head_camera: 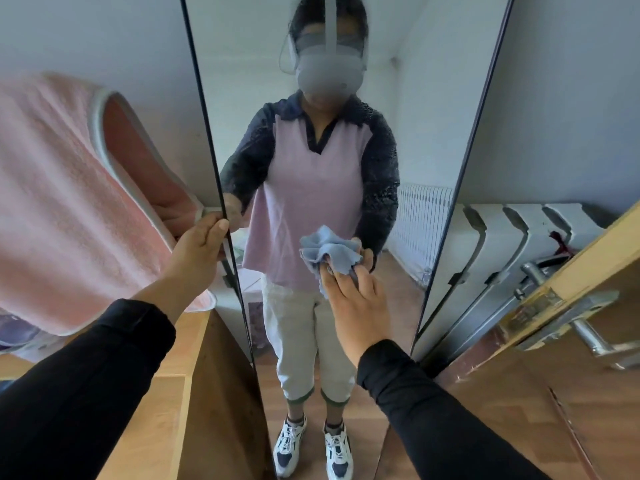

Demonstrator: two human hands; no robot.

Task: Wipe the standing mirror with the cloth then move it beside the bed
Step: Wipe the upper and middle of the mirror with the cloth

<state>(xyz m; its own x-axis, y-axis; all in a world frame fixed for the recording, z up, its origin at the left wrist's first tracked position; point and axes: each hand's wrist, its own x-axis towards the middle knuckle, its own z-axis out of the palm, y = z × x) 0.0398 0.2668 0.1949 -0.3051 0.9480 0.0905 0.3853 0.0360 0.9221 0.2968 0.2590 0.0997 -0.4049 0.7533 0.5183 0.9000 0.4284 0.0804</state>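
The standing mirror with a thin dark frame fills the middle of the head view and stands upright before me. My left hand grips its left edge at mid-height. My right hand presses a crumpled light-blue cloth flat against the glass near the centre. The glass reflects a person in a pink vest and white trousers, whose reflected hands meet mine.
A pink towel hangs at the left over a wooden cabinet. A white radiator stands behind the mirror at the right. A wooden door with a metal handle juts in from the right. The floor is wood.
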